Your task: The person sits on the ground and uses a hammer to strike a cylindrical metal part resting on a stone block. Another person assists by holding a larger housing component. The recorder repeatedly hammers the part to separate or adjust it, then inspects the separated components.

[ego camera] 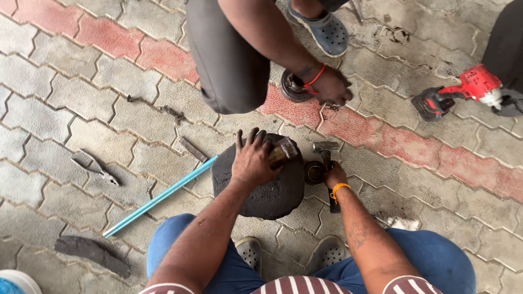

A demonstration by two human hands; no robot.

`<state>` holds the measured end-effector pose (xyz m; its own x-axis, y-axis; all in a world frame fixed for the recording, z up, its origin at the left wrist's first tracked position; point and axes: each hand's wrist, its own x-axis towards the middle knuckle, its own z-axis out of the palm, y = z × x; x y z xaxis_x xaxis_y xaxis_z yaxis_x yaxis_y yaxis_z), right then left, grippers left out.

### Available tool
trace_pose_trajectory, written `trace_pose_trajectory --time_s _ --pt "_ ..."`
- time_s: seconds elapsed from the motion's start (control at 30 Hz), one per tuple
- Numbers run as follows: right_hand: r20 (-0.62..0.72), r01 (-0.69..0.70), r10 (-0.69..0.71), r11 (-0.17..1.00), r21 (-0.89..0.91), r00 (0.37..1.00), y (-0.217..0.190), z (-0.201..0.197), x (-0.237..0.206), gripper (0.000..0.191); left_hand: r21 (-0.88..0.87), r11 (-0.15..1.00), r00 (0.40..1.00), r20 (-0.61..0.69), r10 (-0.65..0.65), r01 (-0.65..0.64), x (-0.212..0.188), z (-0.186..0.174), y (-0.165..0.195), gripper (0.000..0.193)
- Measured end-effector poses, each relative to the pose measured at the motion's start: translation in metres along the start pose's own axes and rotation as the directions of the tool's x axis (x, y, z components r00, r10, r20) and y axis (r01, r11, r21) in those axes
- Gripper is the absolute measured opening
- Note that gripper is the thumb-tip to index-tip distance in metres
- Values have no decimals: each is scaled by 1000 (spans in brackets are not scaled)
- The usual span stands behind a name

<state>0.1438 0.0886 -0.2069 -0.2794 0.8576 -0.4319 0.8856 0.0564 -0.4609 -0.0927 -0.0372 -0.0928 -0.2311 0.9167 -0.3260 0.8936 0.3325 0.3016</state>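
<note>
- The seated person's left hand (253, 158) lies spread, palm down, on a round dark block (261, 188) standing on the paved floor (81, 92) between the knees; its fingers press a brown cylindrical piece (283, 151) at the block's far edge
- The right hand (333, 177) is closed round the handle of a hammer (327, 158), whose head sits just beyond a dark metal ring (314, 172) lying beside the block
- Risk: the left fingers lie close to the hammer head; a stray blow could catch them
- Risk: the brown piece sits at the block's rim and could slip off under sideways force
- A light blue rod (158, 198) runs left from under the block, with pliers (95, 169) further left on the pavers; both are trip hazards
- Further off, a co-worker's hand (329, 87) reaches down beside a round metal part (294, 86); whether it grips anything I cannot tell
- A red power tool (463, 92) lies on the pavers at far right, well apart
</note>
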Motion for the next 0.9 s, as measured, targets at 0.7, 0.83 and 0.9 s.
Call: trace_pose_trajectory --time_s 0.7,0.83,0.9 --pt "86 -27 25 999 30 996 2 -3 -4 63 0 1000 1000 -21 -5 5 1 8 0 85" --pt "101 -59 54 997 45 993 2 -3 -4 65 1 1000 1000 -25 -4 4 2 7 0 87" --pt "105 -66 61 996 52 993 2 -3 -4 66 1 1000 1000 -18 -9 9 2 7 0 88"
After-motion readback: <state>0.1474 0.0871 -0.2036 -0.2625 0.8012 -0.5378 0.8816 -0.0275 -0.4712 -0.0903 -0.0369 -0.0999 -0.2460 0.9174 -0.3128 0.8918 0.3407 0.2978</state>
